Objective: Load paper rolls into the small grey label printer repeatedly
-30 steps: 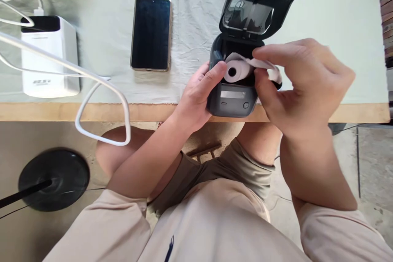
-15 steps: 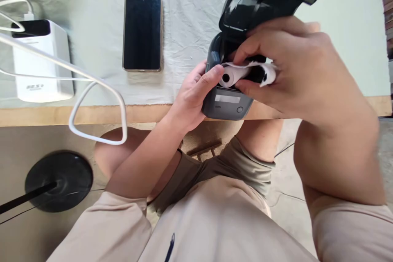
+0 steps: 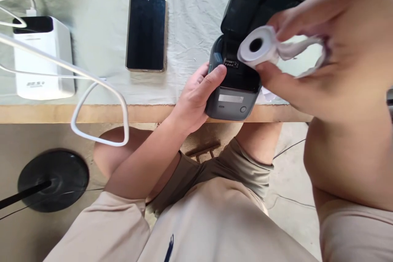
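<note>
A dark grey label printer (image 3: 231, 102) stands at the table's front edge with its black lid (image 3: 245, 8) swung open. My left hand (image 3: 198, 98) grips the printer's left side, the thumb over its rim. Between the thumb and fingers of my right hand (image 3: 331, 57) is a white paper roll (image 3: 260, 47), held above the right part of the open compartment. The roll's black core hole faces left, and a loose strip of paper curls back towards the palm. A printed label shows inside the compartment.
A phone (image 3: 146, 33) lies on the cloth-covered table (image 3: 98, 24). At the left is a white power bank (image 3: 43, 63) with a white cable (image 3: 106, 86) looping over the table's wooden edge. A round black base (image 3: 53, 180) stands on the floor, lower left.
My right hand has lifted the paper roll out of the printer's compartment, moving up and to the right. My left hand still holds the printer.
</note>
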The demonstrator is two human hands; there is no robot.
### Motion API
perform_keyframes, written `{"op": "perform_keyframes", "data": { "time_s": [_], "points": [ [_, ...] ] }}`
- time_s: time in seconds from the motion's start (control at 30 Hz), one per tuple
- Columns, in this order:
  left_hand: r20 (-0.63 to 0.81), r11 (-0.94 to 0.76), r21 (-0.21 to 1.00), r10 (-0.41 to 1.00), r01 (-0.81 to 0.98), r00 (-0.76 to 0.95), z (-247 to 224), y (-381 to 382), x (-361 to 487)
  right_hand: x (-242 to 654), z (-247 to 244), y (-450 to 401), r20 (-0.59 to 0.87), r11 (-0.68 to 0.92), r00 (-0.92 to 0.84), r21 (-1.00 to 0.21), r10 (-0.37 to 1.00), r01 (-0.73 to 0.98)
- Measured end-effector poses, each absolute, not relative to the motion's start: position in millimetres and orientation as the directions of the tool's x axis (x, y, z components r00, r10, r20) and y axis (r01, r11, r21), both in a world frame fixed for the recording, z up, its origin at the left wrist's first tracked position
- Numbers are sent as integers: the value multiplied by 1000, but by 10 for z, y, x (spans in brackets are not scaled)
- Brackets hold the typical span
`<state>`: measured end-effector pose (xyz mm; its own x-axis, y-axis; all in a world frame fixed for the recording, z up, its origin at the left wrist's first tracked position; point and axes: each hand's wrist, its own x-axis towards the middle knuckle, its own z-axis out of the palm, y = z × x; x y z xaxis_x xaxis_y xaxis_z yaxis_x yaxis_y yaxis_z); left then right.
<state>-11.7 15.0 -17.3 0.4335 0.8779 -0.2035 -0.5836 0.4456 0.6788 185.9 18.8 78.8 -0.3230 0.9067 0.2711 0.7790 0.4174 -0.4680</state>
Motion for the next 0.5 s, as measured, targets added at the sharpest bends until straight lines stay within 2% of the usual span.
{"op": "perform_keyframes", "data": {
  "time_s": [0.13, 0.2, 0.33, 0.5],
  "points": [
    [-214, 431, 681, 890, -592, 402, -162, 165, -85, 1794, 787, 269, 322, 470, -421, -90, 848, 878],
    [-215, 435, 687, 887, -582, 408, -153, 171, -81, 1794, 741, 314, 320, 504, -474, -15, 820, 863],
    [-222, 438, 671, 889, -598, 401, -143, 178, -97, 1837, 640, 326, 376, 598, -558, 13, 740, 801],
    [-204, 439, 657, 886, -613, 416, -167, 189, -139, 1761, 531, 70, 531, 649, -531, -47, 660, 760]
  ]
}}
